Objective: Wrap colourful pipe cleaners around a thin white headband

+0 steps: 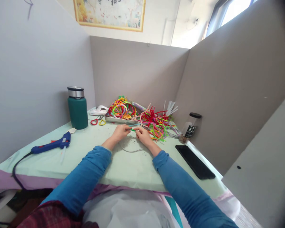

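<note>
Above the middle of the table, my left hand (121,131) and my right hand (142,134) face each other with fingertips pinched. Between them runs a short green piece (133,130), which looks like pipe cleaner; both hands grip it, and most of it is hidden by my fingers. Below the hands a thin grey strand (133,151) curves over the tabletop. Just beyond them is a metal tray (118,120) heaped with colourful pipe cleaners (121,107). More red and green pipe cleaners (154,118) spread to the right of the tray.
A blue glue gun (52,145) lies at the left, its cord hanging over the edge. Behind it stands a green bottle (78,110), with scissors (98,121) beside it. On the right are a black phone (194,162) and a clear jar (190,128). Grey partitions (140,66) enclose the table.
</note>
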The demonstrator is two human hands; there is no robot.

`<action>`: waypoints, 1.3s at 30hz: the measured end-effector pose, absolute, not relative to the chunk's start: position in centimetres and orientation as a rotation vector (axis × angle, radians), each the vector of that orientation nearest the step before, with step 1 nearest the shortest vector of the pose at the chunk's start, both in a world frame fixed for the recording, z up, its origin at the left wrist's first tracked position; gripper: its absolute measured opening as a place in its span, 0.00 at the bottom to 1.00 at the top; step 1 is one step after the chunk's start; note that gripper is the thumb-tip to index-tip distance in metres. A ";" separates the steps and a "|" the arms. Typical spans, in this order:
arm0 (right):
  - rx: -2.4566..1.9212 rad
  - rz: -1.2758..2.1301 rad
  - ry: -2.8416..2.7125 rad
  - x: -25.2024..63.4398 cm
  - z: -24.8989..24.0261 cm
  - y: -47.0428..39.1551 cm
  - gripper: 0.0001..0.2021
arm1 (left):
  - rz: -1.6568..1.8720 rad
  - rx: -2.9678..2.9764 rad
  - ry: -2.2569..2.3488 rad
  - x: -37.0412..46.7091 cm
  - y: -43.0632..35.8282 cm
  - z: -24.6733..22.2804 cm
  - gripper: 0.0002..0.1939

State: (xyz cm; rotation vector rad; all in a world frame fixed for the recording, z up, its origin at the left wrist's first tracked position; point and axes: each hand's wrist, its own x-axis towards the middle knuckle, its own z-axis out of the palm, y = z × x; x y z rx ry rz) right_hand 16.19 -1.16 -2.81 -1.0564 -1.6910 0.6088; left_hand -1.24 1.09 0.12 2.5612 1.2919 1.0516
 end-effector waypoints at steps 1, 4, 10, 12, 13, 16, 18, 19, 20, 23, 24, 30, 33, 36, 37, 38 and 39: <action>-1.061 0.607 -1.692 16.2 -2.8 -1.2 0.14 | 1.027 2.561 1.306 -1.2 1.1 0.1 0.15; -1.072 0.602 -1.700 16.2 -2.7 -1.3 0.15 | 0.977 2.547 1.313 -1.2 1.1 0.1 0.16; -1.048 0.575 -1.722 16.1 -2.8 -1.3 0.14 | 0.992 2.447 1.312 -1.2 0.7 0.4 0.13; -1.040 0.583 -1.721 16.1 -2.8 -1.2 0.14 | 1.014 2.416 1.282 -1.2 0.7 0.4 0.12; -1.037 0.590 -1.720 16.1 -2.8 -1.2 0.14 | 1.014 2.385 1.272 -1.2 0.7 0.4 0.12; -1.029 0.609 -1.718 16.1 -2.8 -1.2 0.14 | 0.963 2.238 1.275 -1.1 1.0 0.0 0.13; -1.028 0.612 -1.719 16.0 -2.8 -1.3 0.14 | 0.931 2.143 1.272 -1.1 1.2 -0.3 0.13; -1.027 0.611 -1.720 16.0 -2.7 -1.3 0.14 | 0.923 2.104 1.263 -1.1 1.3 -0.4 0.13; -1.025 0.609 -1.721 16.0 -2.7 -1.4 0.14 | 0.919 2.067 1.250 -1.1 1.3 -0.4 0.13; -1.019 0.599 -1.726 15.9 -2.5 -1.6 0.13 | 0.889 1.948 1.200 -1.1 0.9 -0.2 0.12; -1.018 0.597 -1.729 15.9 -2.5 -1.7 0.13 | 0.877 1.903 1.177 -1.1 0.7 0.0 0.12; -1.013 0.602 -1.745 15.8 -2.2 -2.1 0.14 | 0.831 1.609 1.084 -1.2 -0.1 0.6 0.11; -1.028 0.606 -1.743 15.7 -2.0 -2.3 0.14 | 0.801 1.486 1.069 -1.3 0.2 0.4 0.11; -1.032 0.603 -1.748 15.7 -1.9 -2.4 0.14 | 0.772 1.403 1.027 -1.3 0.3 0.4 0.09; -1.026 0.599 -1.751 15.7 -1.9 -2.4 0.14 | 0.766 1.387 1.012 -1.3 0.2 0.5 0.09; -1.019 0.597 -1.753 15.7 -1.9 -2.4 0.14 | 0.764 1.380 1.001 -1.3 0.2 0.5 0.08; -1.015 0.595 -1.754 15.7 -2.0 -2.3 0.14 | 0.765 1.388 0.998 -1.3 0.1 0.6 0.08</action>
